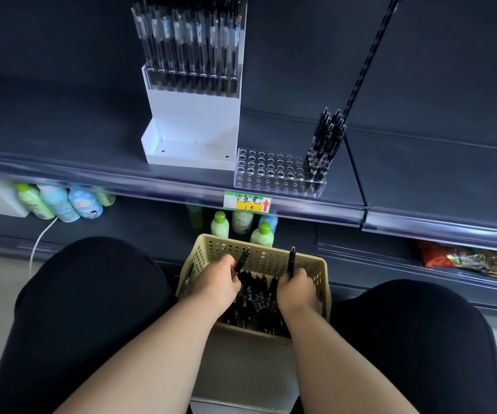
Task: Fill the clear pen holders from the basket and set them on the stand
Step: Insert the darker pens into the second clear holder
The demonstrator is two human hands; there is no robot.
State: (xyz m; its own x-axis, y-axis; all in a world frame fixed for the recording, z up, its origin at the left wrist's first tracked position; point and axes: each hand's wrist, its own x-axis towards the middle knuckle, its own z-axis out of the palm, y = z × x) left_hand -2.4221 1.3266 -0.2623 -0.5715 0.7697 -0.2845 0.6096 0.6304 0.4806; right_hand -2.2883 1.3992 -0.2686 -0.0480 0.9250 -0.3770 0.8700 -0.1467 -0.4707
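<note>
A beige perforated basket (259, 252) full of black pens sits between my knees. Inside it, my left hand (217, 283) grips a black pen (242, 259) that points up and away. My right hand (296, 289) holds another black pen (291, 259) upright. On the shelf above lies a clear pen holder (266, 171) with many empty holes and a cluster of black pens (323, 144) standing at its right end. To its left stands a white tiered stand (193, 115); a filled clear holder (192, 46) rests on its upper step, and the lower step is bare.
A dark shelf edge with a green and yellow price tag (248, 202) runs across in front of me. Several bottles (59, 201) stand on the lower shelf, more (242, 224) behind the basket. Snack packets (474, 258) lie low right. A slotted black upright (369, 55) leans at the right.
</note>
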